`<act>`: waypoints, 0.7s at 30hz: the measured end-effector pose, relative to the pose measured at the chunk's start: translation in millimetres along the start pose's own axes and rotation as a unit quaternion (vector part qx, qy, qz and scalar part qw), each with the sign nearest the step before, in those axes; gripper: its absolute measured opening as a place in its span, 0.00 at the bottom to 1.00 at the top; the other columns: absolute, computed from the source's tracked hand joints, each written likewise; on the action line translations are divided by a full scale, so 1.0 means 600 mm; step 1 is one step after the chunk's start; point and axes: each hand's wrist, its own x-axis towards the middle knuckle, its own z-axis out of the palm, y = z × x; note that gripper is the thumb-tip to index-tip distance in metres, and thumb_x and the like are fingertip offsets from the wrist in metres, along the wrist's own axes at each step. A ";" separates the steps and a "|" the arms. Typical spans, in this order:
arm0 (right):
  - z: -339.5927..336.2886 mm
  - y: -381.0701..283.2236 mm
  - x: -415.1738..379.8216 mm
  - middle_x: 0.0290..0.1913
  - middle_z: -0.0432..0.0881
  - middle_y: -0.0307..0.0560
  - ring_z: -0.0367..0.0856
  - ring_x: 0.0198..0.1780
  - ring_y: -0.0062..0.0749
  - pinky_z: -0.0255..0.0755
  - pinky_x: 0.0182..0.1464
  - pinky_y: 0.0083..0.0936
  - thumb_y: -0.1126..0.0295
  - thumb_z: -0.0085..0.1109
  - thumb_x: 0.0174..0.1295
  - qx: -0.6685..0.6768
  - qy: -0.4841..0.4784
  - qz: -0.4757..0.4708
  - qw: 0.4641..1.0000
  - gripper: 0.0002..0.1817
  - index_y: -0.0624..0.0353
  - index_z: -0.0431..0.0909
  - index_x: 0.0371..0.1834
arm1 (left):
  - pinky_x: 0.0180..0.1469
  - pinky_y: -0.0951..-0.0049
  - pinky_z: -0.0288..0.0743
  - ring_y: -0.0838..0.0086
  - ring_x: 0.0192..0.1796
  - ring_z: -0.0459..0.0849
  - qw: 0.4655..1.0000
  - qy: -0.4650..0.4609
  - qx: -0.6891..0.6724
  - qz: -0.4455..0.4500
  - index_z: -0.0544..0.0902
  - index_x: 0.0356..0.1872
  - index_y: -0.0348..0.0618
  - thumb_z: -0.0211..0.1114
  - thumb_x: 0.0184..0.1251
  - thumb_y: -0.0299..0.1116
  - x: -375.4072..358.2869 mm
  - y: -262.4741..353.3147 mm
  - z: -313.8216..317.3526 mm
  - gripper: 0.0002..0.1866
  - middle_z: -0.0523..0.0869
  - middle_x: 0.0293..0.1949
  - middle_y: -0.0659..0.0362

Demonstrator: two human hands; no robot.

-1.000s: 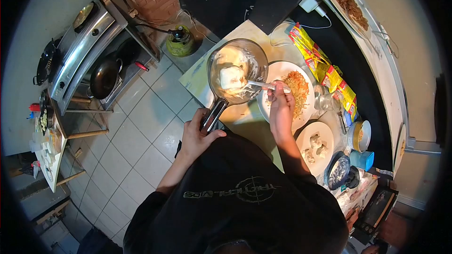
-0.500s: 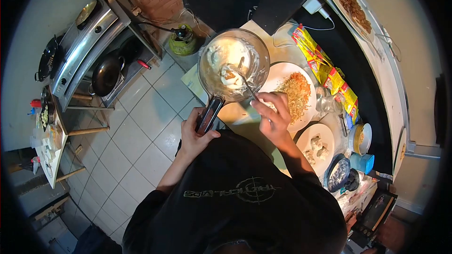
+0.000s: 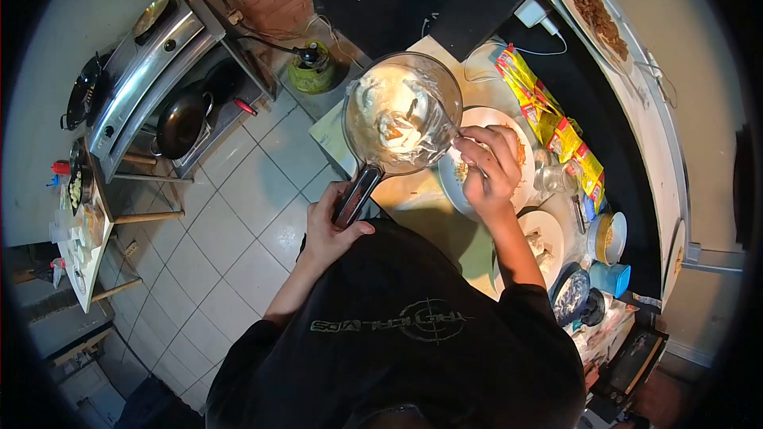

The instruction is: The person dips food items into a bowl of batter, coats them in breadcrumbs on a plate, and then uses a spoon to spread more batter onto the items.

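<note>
My left hand (image 3: 327, 226) is wrapped round the dark handle of a pan (image 3: 360, 193), which is held over the counter. Inside the pan lies a creamy white mixture (image 3: 389, 91) with a brownish patch on one lump, and more is smeared along the wall. My right hand (image 3: 491, 165) pinches the thin metal handle of a spoon (image 3: 446, 117) at the pan's right side; its far end is hard to make out against the smears. Below that hand, partly covered, is a white plate (image 3: 453, 188) of orange and tan shreds.
A second plate (image 3: 556, 226) with whitish lumps is partly behind my right forearm. Yellow packets (image 3: 556, 131), a glass jar (image 3: 554, 178) and a bowl (image 3: 608, 237) line the right side. A green gas cylinder (image 3: 311, 71) and a stove (image 3: 151, 71) stand to the left.
My right hand has moved right with the spoon, from the middle of the mixture to the pan's right side. The pan appears slightly further right; my left hand keeps its grip.
</note>
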 end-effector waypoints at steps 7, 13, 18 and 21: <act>0.008 0.032 0.062 0.37 0.83 0.47 0.77 0.39 0.41 0.71 0.46 0.32 0.81 0.59 0.51 0.031 -0.049 -0.017 0.998 0.09 0.61 0.83 0.36 | 0.28 0.79 0.64 0.81 0.23 0.68 0.997 -0.049 0.059 -0.029 0.75 0.47 0.36 0.81 0.45 0.54 0.003 0.014 0.001 0.37 0.74 0.19 0.62; 0.052 0.070 0.016 0.36 0.85 0.46 0.78 0.45 0.33 0.69 0.52 0.28 0.70 0.57 0.68 0.222 -0.008 0.279 0.934 0.08 0.62 0.82 0.35 | 0.27 0.77 0.64 0.80 0.22 0.66 0.997 -0.046 0.059 -0.030 0.75 0.46 0.36 0.79 0.48 0.55 0.001 0.014 -0.004 0.35 0.72 0.18 0.61; 0.037 0.034 0.030 0.36 0.85 0.45 0.76 0.43 0.34 0.67 0.52 0.30 0.68 0.56 0.69 0.203 -0.017 0.196 0.959 0.10 0.61 0.83 0.34 | 0.27 0.76 0.65 0.79 0.22 0.68 0.995 -0.035 0.084 -0.031 0.75 0.46 0.36 0.78 0.49 0.56 0.003 0.011 -0.001 0.36 0.73 0.19 0.61; 0.004 -0.017 0.046 0.36 0.85 0.44 0.75 0.42 0.36 0.67 0.50 0.32 0.72 0.59 0.63 0.159 -0.021 0.079 0.984 0.05 0.58 0.84 0.34 | 0.28 0.76 0.68 0.78 0.23 0.70 0.993 -0.035 0.104 -0.040 0.75 0.47 0.35 0.78 0.48 0.55 0.008 0.016 0.003 0.36 0.76 0.20 0.60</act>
